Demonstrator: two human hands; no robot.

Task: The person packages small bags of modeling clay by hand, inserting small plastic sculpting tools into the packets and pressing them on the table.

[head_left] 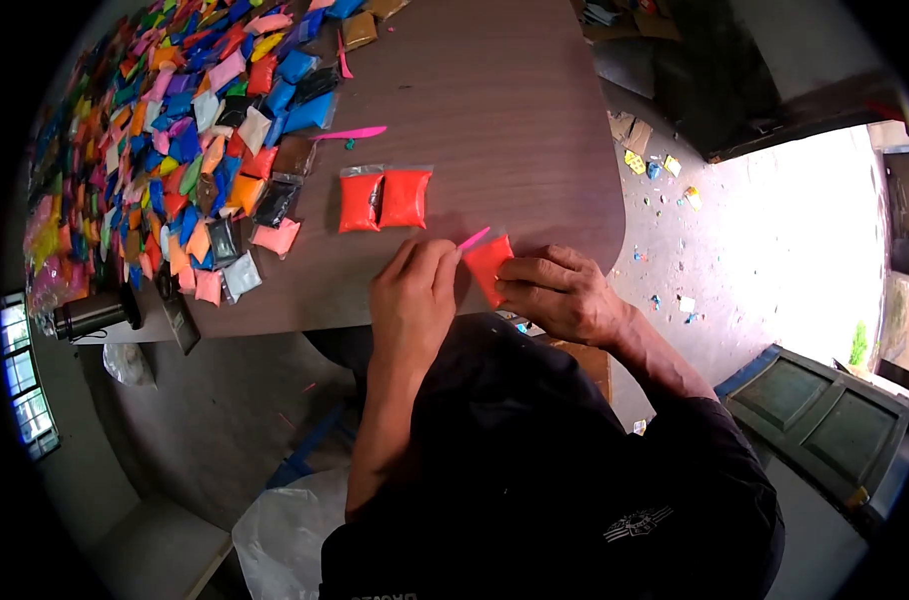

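Note:
My right hand (565, 292) grips a red packet (488, 266) over the table's near edge, and the packet is tilted. My left hand (415, 290) is closed with fingertips pinched around a small pink plastic knife (474, 238). The knife's tip shows by the upper edge of that packet; whether the two touch I cannot tell. Two more red packets, a left one (361, 203) and a right one (406, 198), lie side by side on the table just beyond my left hand.
A big heap of coloured packets (215, 130) covers the left of the table (505, 120). Another pink plastic knife (355, 132) lies near it. A dark cylinder (93, 313) and a flat dark object (181, 318) sit at the near left edge. Scraps litter the floor at right.

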